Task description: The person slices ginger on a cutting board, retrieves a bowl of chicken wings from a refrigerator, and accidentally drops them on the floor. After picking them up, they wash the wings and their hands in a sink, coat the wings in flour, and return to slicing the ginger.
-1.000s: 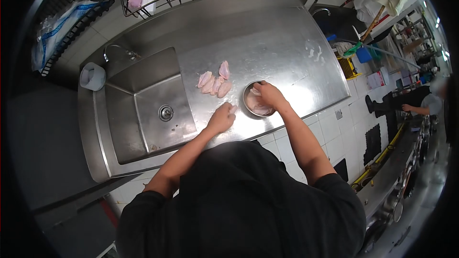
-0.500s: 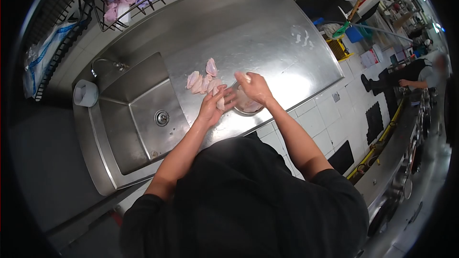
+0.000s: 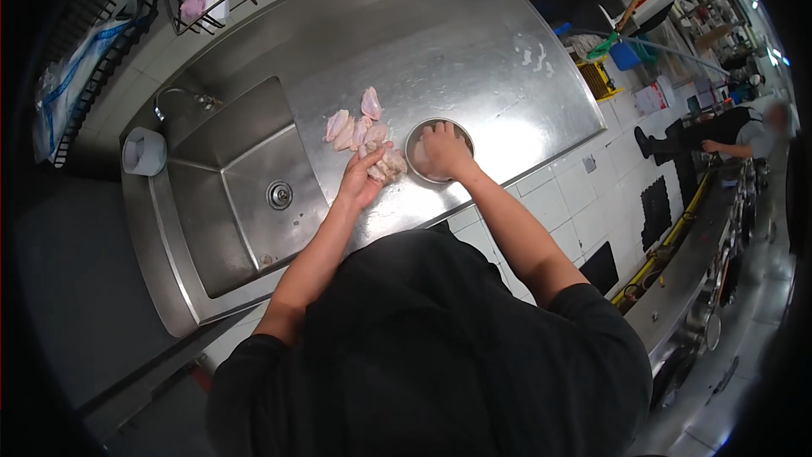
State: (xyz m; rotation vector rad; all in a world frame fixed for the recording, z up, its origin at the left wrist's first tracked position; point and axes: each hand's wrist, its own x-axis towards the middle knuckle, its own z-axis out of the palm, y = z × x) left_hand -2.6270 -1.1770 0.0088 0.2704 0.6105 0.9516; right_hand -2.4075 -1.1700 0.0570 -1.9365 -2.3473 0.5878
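Raw, pale chicken pieces (image 3: 359, 129) lie in a row on the steel counter (image 3: 474, 59), beside the sink (image 3: 245, 195). Left hand (image 3: 362, 179) presses flat on the nearest piece (image 3: 387, 166); right hand (image 3: 441, 152) reaches into the metal bowl (image 3: 420, 137), grip hidden. Such meat is judged soft, wet and slippery (best pinched at the thick bony end).

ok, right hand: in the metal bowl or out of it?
In. The right hand reaches down inside the metal bowl, fingers past the rim; what it grips, if anything, cannot be told.

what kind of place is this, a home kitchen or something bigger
Most likely a commercial kitchen. The person works at a long stainless steel counter with a built-in sink, laying raw chicken pieces beside a metal bowl. White tiled fronts and another worker down the aisle fit that too.
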